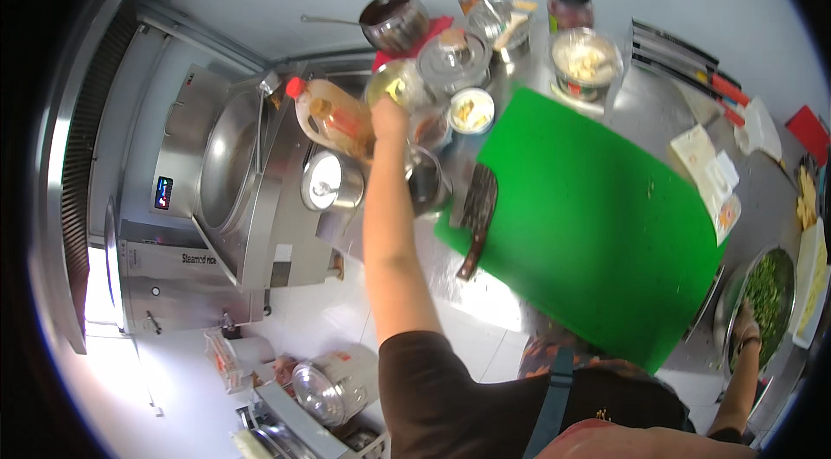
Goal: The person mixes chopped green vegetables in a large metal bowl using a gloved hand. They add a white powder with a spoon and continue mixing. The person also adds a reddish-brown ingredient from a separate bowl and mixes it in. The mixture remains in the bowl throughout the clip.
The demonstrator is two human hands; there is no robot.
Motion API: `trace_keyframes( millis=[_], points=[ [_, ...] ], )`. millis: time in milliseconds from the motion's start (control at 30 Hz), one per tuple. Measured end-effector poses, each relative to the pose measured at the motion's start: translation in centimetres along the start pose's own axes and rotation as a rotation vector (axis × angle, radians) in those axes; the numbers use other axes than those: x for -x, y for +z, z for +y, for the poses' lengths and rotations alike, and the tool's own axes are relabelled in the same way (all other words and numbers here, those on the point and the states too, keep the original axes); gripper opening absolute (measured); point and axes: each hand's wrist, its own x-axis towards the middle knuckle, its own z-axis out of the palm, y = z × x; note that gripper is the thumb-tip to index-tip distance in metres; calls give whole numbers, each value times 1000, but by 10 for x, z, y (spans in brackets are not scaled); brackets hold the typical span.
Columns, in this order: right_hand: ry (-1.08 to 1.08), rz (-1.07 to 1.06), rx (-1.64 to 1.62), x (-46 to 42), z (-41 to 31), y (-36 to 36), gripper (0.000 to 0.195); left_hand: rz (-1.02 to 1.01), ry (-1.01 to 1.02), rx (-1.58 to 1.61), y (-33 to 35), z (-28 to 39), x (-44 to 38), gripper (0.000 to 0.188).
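Observation:
My left hand (390,119) reaches to the near edge of a clear bowl with yellowish contents (410,81), beside a large plastic jug with a red cap (328,109). Its fingers are blurred and partly hidden. Over at the far right, my right hand (746,327) is down in a steel bowl (722,316) among chopped greens (766,290), its fingertips hidden. Between the arms lies a green cutting board (597,212). A cleaver (479,212) with a brown handle rests on the board's left edge.
Around my left hand stand a lidded steel canister (324,181), a lidded bowl (454,63), a white tub (472,111) and a steel pot (394,20). Behind the board is a container of pale pieces (586,59). A wall rack (675,50) holds knives. A large wok (228,160) is at left.

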Motion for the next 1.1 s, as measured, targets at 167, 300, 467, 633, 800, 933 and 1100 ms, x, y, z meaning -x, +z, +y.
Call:
trace_keyframes(
  millis=[167,300,467,633,800,933,1100],
  points=[
    [-55,-214,-42,15,13,-43,45,-208,-57,-264,15,31,-23,21],
    [86,-212,-232,-4,5,4,53,-277,-48,-274,37,45,-42,20],
    [155,-213,-333,-23,3,16,61,-308,-101,-250,35,37,-54,19],
    [152,-171,-242,-29,1,20,50,-311,-186,-144,33,29,-59,19],
    [175,-147,-137,-33,-8,41,43,-287,-434,330,46,25,-68,19],
    [223,-131,-263,-26,2,15,45,-227,-725,866,35,17,-68,19],
    [335,-104,-466,-14,8,0,50,-129,-909,1255,34,17,-57,19]
  ],
)
